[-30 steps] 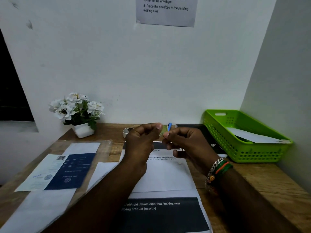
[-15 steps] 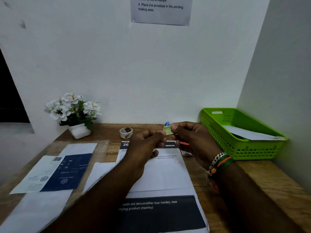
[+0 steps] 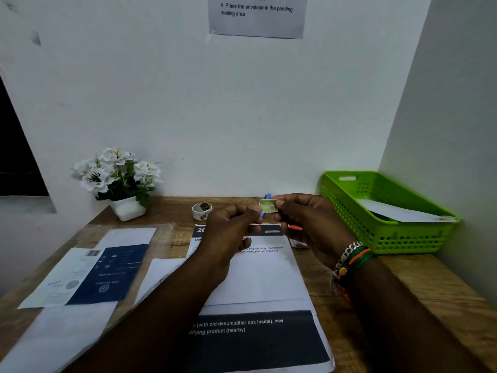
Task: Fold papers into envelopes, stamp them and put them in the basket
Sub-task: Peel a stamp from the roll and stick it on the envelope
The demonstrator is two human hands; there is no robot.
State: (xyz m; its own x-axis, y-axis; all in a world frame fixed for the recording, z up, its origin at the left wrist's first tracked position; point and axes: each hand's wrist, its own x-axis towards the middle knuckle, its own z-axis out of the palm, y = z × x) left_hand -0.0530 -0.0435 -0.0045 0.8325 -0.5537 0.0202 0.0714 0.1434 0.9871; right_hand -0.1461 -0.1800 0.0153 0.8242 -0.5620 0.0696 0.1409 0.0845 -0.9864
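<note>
A small yellow-green stamp is pinched between the fingertips of my left hand and my right hand, held above the desk's far middle. Under my hands lies a folded white paper on top of a printed sheet with a dark band. The green basket stands at the far right against the wall, with a white envelope lying inside it.
A pot of white flowers stands at the back left. A small roll of tape sits near the wall. Papers in a clear sleeve lie at the left. A blue pen and an orange pen tip peek out behind my hands.
Both hands have dropped slightly and shifted right with the stamp; it now shows more fully between my fingertips. My view has tilted a little.
</note>
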